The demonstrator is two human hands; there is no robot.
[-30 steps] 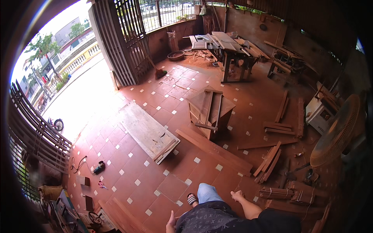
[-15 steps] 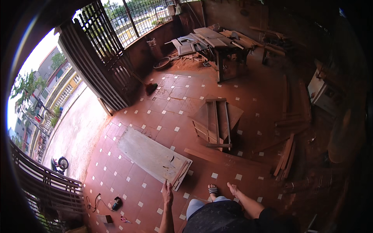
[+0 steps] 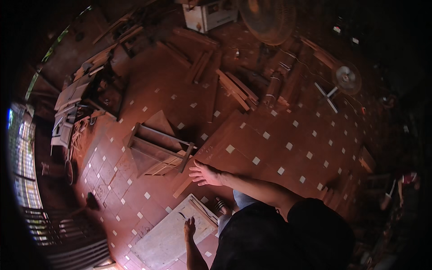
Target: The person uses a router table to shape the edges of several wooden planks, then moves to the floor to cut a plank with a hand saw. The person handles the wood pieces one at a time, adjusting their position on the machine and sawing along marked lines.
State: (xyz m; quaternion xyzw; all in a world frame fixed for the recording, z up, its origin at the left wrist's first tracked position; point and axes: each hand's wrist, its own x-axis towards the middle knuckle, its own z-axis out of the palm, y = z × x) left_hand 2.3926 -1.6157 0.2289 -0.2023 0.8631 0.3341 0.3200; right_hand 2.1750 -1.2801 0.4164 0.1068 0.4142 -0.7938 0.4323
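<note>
Overhead, the right hand (image 3: 205, 173) spreads open, empty, above a wooden frame (image 3: 157, 150). The left hand (image 3: 189, 227), fingers loose, hovers over a pale board (image 3: 168, 236); dim edges hide detail.

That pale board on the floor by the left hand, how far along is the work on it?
Done: the pale board lies flat on the tiled floor. In hand: nothing; the left hand hovers open over its near end, the right hand is spread toward the wooden frame. Left: neither is gripped yet.
</note>
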